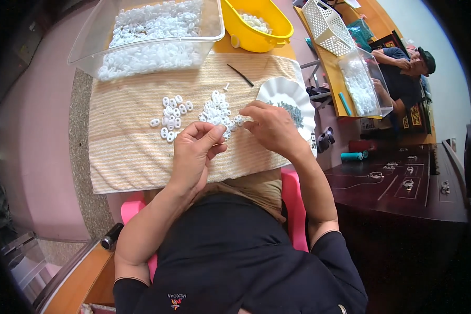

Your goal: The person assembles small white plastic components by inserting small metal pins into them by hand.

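Thumb and fingertips of my left hand (193,152) are pinched together at the near side of a pile of small white oval two-holed plastic pieces (214,107). Whatever is in the pinch is too small to make out. My right hand (271,127) is at the pile's right side, thumb and forefinger apart near a few pieces. It partly covers a white scalloped dish (277,86) with small grey-blue bits (292,112) in it. Another group of the white pieces (171,111) lies spread to the left.
A striped towel (125,131) covers the table. A clear bin (141,55) of white pieces and a yellow tub (264,42) stand at the back. A dark thin strip (240,76) and a small white peg (226,87) lie on the towel. Another person sits at the right.
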`<state>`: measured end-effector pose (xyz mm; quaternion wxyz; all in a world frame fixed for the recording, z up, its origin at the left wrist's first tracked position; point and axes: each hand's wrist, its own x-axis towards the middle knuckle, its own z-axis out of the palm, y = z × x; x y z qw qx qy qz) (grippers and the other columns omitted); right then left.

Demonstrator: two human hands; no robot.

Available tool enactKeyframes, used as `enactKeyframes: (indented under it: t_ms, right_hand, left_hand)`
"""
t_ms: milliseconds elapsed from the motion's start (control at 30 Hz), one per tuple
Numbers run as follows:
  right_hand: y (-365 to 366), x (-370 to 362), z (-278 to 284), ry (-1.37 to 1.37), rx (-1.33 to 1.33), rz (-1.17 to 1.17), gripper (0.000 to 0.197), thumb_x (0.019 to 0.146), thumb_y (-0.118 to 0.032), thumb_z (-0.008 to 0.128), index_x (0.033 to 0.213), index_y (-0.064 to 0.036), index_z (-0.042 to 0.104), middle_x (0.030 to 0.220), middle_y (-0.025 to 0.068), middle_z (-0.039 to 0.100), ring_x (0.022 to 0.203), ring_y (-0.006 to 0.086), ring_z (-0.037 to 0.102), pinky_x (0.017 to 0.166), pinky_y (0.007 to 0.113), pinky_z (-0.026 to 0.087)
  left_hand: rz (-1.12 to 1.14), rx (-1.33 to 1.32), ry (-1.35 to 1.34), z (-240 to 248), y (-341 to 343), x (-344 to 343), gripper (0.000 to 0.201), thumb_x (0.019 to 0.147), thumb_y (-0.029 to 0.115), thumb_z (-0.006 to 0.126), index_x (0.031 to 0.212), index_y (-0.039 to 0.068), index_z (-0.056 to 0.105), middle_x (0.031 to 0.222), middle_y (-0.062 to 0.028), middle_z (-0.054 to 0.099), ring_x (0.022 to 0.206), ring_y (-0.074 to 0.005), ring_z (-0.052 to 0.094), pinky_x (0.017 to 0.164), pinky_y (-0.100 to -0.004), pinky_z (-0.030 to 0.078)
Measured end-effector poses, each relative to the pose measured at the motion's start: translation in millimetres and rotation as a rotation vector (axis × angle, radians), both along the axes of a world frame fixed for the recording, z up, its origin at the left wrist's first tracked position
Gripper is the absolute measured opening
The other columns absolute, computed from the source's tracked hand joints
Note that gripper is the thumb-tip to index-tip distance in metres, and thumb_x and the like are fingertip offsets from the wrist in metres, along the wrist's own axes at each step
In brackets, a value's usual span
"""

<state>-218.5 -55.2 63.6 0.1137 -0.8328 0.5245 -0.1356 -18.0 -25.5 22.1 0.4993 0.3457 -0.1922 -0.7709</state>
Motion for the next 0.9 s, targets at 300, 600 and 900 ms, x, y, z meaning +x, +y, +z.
enactKeyframes:
  t_ms: [300,600,900]
  right_hand:
    - [-6.8,15.1,0.3,0.342,0.104,0.012,0.013,0.086,-0.012,0.052,0.094,-0.0084,0.062,0.096,0.0117,0.059,0.078,0.0334,0.065,0.069,0.044,0.050]
    - [-5.5,18.6,-3.1,0.258,0.115,-0.028,0.008,0.084,-0.013,0.054,0.084,-0.0053,0.057,0.088,0.0135,0.059,0.078,0.0356,0.063,0.068,0.045,0.049]
    - [9.7,14.8,-10.3,-0.407,0.031,-0.145,0.011,0.081,-0.004,0.069,0.092,-0.0030,0.065,0.072,0.0077,0.062,0.060,0.0146,0.056,0.056,0.027,0.045]
  left_hand:
    - [0.001,0.002,0.010,0.2,-0.3,1.5,0.008,0.087,0.009,0.067,0.089,0.006,0.060,0.085,-0.0042,0.065,0.073,-0.0093,0.061,0.065,-0.0232,0.055]
    - [-0.008,-0.001,0.010,0.1,-0.8,1.6,0.008,0.087,0.010,0.067,0.089,0.006,0.060,0.084,-0.0035,0.065,0.073,-0.0089,0.061,0.065,-0.0234,0.054]
    - [-0.012,-0.042,-0.046,1.4,1.5,-0.4,0.010,0.087,0.010,0.068,0.091,0.005,0.060,0.086,-0.0032,0.064,0.075,-0.0090,0.059,0.069,-0.0241,0.053]
